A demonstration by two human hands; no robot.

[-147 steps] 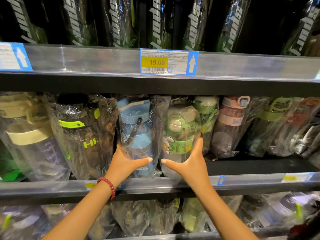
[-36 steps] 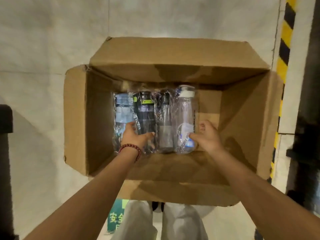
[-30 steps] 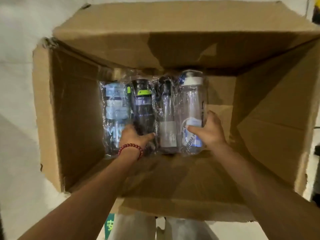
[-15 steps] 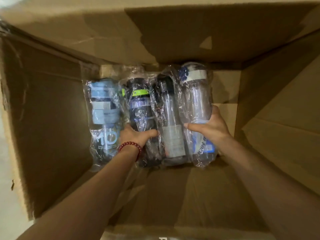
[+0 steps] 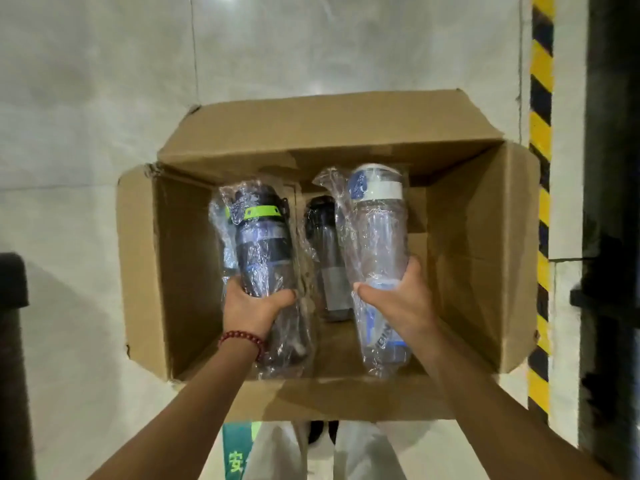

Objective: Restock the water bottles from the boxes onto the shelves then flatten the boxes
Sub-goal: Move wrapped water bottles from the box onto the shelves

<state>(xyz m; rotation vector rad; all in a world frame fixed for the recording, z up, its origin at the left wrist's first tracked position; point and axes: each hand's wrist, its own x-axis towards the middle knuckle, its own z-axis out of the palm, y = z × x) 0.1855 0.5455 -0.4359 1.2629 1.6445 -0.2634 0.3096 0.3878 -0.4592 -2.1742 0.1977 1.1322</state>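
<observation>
- Over the open box [image 5: 467, 244], seen from the head camera, both hands hold plastic-wrapped bottles above its inside.
- Left hand [image 5: 251, 308]: fingers curled round the lower half of the dark bottle [image 5: 265, 252], thumb [image 5: 282, 296] wrapped across its front. A red bead bracelet [image 5: 242, 337] sits on the wrist.
- The dark bottle has a lime green band [image 5: 261, 212] below its black cap, and its base points toward the person.
- Right hand [image 5: 398, 303]: fingers curled round the clear bottle [image 5: 375, 237], thumb [image 5: 367, 289] laid across the front, fingertips out of sight behind it.
- The clear bottle has a white cap [image 5: 379, 183] with a blue part, and blue print near its base.
- Between the two held bottles, a third bottle [image 5: 327, 258], dark-capped with a pale label, lies on the floor of the box, touched by neither hand.
- A bit of a blue bottle [image 5: 227, 259] shows just behind the dark one; whether it rests in the box cannot be told.
- The box stands on a pale floor [image 5: 86, 116], flaps spread out, beside a yellow-and-black stripe [image 5: 541, 133].
</observation>
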